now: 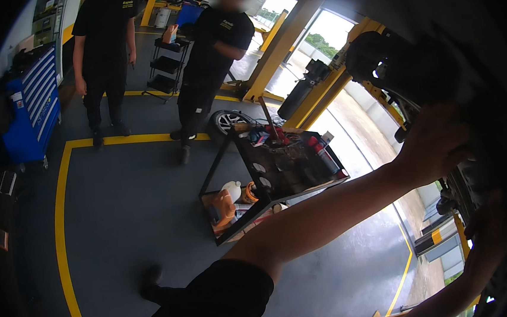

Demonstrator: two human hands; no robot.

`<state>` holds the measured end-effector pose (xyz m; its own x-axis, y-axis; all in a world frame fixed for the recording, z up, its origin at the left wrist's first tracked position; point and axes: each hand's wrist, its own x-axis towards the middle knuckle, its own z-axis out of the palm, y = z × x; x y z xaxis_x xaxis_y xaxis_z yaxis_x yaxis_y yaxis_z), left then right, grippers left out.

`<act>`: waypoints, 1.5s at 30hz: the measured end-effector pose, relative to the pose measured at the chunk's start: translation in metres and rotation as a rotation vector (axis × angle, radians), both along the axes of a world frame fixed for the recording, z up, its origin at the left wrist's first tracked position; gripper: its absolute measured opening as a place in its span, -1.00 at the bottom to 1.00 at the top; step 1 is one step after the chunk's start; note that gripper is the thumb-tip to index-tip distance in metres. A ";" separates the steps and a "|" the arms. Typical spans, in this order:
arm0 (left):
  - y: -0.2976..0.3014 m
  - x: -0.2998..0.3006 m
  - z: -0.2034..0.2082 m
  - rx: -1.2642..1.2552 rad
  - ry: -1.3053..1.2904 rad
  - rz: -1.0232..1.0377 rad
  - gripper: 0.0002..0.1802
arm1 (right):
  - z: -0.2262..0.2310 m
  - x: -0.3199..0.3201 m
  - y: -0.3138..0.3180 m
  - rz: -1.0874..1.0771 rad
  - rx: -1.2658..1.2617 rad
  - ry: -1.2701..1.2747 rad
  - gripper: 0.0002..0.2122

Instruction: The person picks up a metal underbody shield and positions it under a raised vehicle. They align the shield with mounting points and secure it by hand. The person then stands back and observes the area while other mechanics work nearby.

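Observation:
My left arm, in a short black sleeve, stretches up and to the right across the view. At its end my left hand (434,147) is raised to the dark underside of a lifted car (437,66). Its fingers look curled against a dark part there, but shadow hides what they hold. Lower at the right rim, my right hand (495,223) reaches up to the same dark parts. It is too dark to make out its fingers. Beyond the hands, dark metal undercarriage parts (447,203) show against the light.
Left of my arm stands a black tool cart (289,161) with tools and cans on top, and bottles (222,205) below. A wheel (227,122) lies behind it. Two people (105,57) (215,54) stand farther back, near a blue tool cabinet (32,107). Yellow lift posts (283,49) rise behind.

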<state>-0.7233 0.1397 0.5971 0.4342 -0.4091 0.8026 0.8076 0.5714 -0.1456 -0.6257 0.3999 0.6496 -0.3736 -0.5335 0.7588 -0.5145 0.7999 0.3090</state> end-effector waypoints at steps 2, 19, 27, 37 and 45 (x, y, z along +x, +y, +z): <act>-0.002 0.002 0.000 0.007 0.073 -0.051 -0.67 | 0.007 0.003 -0.024 -0.081 -0.093 0.113 -0.60; -0.013 0.014 0.004 -0.001 0.000 0.018 -0.51 | 0.020 0.013 -0.083 0.529 -0.380 -0.391 -0.58; -0.037 0.027 0.023 -0.194 -0.082 -0.002 -0.50 | 0.038 -0.003 -0.067 0.261 -0.159 -0.020 -0.59; -0.038 0.037 0.044 -0.148 -0.046 -0.183 -0.64 | 0.022 0.024 -0.108 -0.110 -0.655 -0.204 -0.57; -0.047 0.042 0.046 -0.152 -0.113 -0.160 -0.80 | 0.037 0.030 -0.095 -0.629 -0.115 0.087 -0.50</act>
<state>-0.6817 0.0929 0.6435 0.2773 -0.3364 0.8999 0.9022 0.4131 -0.1236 -0.5957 0.3047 0.6868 -0.5229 -0.1463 0.8397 0.0867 0.9709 0.2231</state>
